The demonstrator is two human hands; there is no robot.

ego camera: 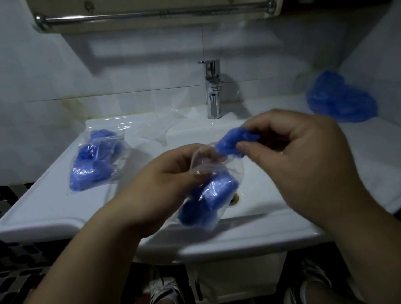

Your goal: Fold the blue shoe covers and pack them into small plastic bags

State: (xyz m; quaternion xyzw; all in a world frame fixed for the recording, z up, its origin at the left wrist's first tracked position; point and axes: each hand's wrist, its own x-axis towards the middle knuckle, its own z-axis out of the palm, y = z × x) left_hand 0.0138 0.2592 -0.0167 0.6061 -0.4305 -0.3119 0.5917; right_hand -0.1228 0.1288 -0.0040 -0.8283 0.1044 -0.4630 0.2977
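Left hand (pixel 172 171): fingers curled, thumb and forefinger pinching the mouth of a small plastic bag (pixel 204 167). The hand holds the bag up over the basin of the sink (pixel 41 216), with the mouth pulled open toward the right. The bag hangs down from the pinch, tilted, its lower end in front of the drain (pixel 235 198).

Contents of the bag: packed shoe covers (pixel 206 200), blue, filling the lower half.

Right hand (pixel 299 147): fingers curled, thumb and fingertips pinching a folded shoe cover (pixel 234 142). This blue wad sits just at the open mouth of the bag, its left end touching the clear plastic. Whether that end is already inside the mouth cannot be told.

Left ledge of the sink: filled bags (pixel 95 159) lying flat, blue covers showing through the plastic. Just behind them, toward the tap (pixel 213 89), lie empty bags (pixel 158 129), clear and crumpled.

Right counter, against the tiled wall: a pile of loose shoe covers (pixel 339 99), blue, well apart from both hands.

Above the sink: a metal rail (pixel 156 12) mounted under a cabinet.

Below the sink edge: the person's two shoes (pixel 164 292), on the dark floor.
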